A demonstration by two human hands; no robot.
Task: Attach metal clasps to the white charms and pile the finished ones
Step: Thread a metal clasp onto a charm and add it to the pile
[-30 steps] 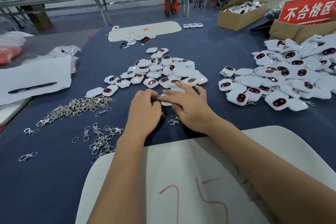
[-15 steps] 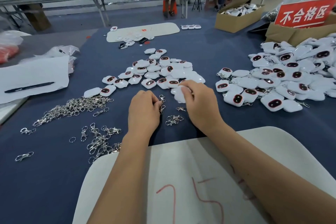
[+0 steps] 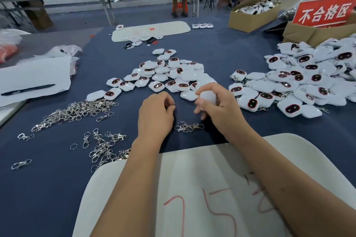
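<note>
My right hand (image 3: 217, 109) holds one white charm (image 3: 207, 96) lifted a little off the blue table. My left hand (image 3: 155, 114) is closed beside it, pinching a small metal clasp of which only the tip shows at the fingertips. A heap of loose white charms (image 3: 167, 75) lies just beyond both hands. A larger pile of charms with clasps (image 3: 300, 82) spreads at the right. Loose metal clasps (image 3: 75, 111) lie in a heap at the left, more clasps (image 3: 104, 146) sit nearer me, and a few clasps (image 3: 188, 127) rest between my hands.
A white foam board (image 3: 192, 188) with red marks lies under my forearms. White paper with a black pen (image 3: 27, 89) is at the left edge. Cardboard boxes (image 3: 252, 18) and a red sign (image 3: 325, 12) stand at the back right. Another foam board (image 3: 152, 29) lies far across.
My right hand picked a white charm out of the heap and raised it. My left hand drew back slightly with a clasp pinched in its fingers.
</note>
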